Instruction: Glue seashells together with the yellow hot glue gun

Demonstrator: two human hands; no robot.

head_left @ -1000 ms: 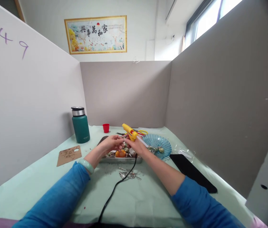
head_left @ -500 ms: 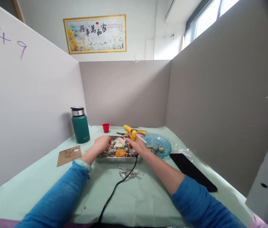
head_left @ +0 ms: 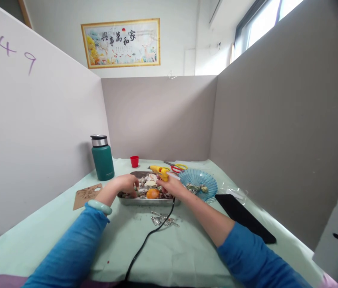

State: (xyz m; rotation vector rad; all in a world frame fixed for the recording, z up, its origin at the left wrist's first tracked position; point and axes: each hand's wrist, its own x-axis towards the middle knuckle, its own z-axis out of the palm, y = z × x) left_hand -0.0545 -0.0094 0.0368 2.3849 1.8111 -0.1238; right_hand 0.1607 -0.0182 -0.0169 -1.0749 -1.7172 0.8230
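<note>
My right hand (head_left: 170, 185) is wrapped round a yellow hot glue gun (head_left: 159, 170), with a white glue stick (head_left: 173, 175) jutting from its back. The gun is held above a metal tray (head_left: 145, 202), its nozzle pointing left. In that tray lie many shells and small stones (head_left: 145, 192), among them a pale flat shell (head_left: 150, 183) and an orange piece (head_left: 152, 193). My left hand (head_left: 127, 185) reaches over the tray's left end, its bent fingers apart and pointing down at the shells. No held thing shows there, though the fingertips are partly hidden.
A black cord (head_left: 148, 237) runs from the gun towards me, past several metal hair clips (head_left: 164, 219). Right are a blue glass plate (head_left: 211, 185) and a black mat (head_left: 245, 218). Behind lie scissors (head_left: 181, 166) and a red cup (head_left: 134, 161); left, a green bottle (head_left: 103, 162) and brown board (head_left: 82, 198).
The glue gun has tipped from a slant to nearly level and shifted left and down. My left hand has moved slightly left, and its fingers have spread from a closed shape.
</note>
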